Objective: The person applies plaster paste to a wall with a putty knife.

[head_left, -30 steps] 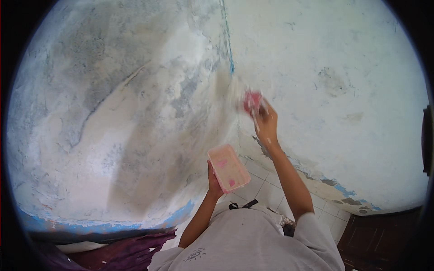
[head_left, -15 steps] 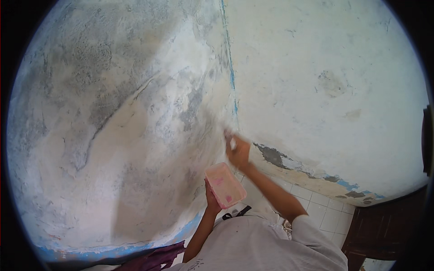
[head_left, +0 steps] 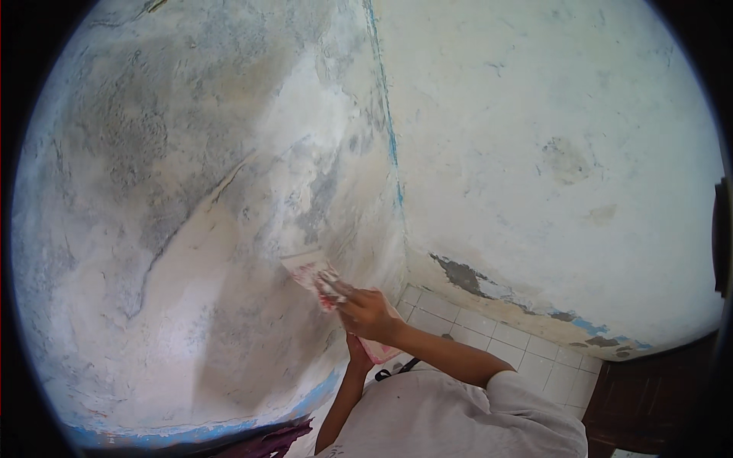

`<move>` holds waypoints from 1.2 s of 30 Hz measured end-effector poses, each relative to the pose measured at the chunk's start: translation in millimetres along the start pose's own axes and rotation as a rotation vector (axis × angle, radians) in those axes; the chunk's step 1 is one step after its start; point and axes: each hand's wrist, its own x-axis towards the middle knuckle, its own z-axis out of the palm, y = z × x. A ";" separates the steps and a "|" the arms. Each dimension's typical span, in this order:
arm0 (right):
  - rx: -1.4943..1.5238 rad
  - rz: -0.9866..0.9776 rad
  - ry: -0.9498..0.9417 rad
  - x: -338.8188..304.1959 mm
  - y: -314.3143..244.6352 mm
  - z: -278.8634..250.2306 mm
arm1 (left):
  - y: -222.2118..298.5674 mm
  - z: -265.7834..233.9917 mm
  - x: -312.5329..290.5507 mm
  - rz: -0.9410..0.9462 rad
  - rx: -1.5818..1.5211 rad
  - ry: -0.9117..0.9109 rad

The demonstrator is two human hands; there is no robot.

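While the scraper (head_left: 309, 273) is at the left wall (head_left: 191, 320), gripped by the right hand (head_left: 372, 314), the left hand (head_left: 359, 353) holds a tub (head_left: 379, 351) beneath. Pale coating (head_left: 309, 107) seems partly spread; grey patches (head_left: 321, 200) look uncovered.

The person's right hand (head_left: 372, 314) grips a smeared, wide-bladed scraper (head_left: 313, 279), pointing it to ten o'clock at the patchy grey-white wall (head_left: 214, 298). At six o'clock, the left hand (head_left: 359, 353) holds a partly hidden pink container (head_left: 379, 352).
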 end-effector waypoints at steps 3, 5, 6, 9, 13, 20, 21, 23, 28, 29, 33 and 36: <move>-0.332 0.158 0.169 25.7 71.8 -31.8 | -1.2 18.2 5.9 -0.011 -0.070 -0.030; -0.278 0.391 0.346 81.5 135.9 -57.3 | -5.6 40.1 7.9 -0.013 -0.076 -0.047; -0.213 0.341 0.456 109.4 155.4 -69.0 | -10.1 51.9 9.3 -0.014 -0.069 -0.082; -0.147 0.456 0.243 113.1 137.7 -32.3 | -22.1 29.9 22.0 0.012 -0.136 -0.014; -0.163 -0.028 -0.003 28.7 15.9 28.0 | -32.6 10.4 32.6 0.077 -0.106 0.007; -0.214 0.192 0.185 68.0 106.5 -63.2 | -28.6 54.1 21.8 0.143 -0.095 0.102; -0.117 0.286 0.371 94.2 138.7 -69.9 | -29.1 58.4 23.7 0.125 -0.126 0.060; -0.078 0.294 0.370 110.7 159.4 -57.1 | -32.6 61.2 25.0 0.114 -0.162 0.027; -0.089 0.029 0.085 26.4 66.3 32.3 | -45.9 27.6 36.8 0.074 -0.173 0.052; 0.015 -0.014 0.060 15.0 32.8 31.9 | -56.1 -20.4 30.6 0.190 0.160 0.124; 0.136 0.083 -0.529 -0.4 32.2 -32.1 | -88.7 -50.1 34.1 0.537 0.711 0.335; 1.148 0.779 0.163 25.0 100.1 -69.7 | -30.5 37.7 37.2 0.093 -0.164 0.066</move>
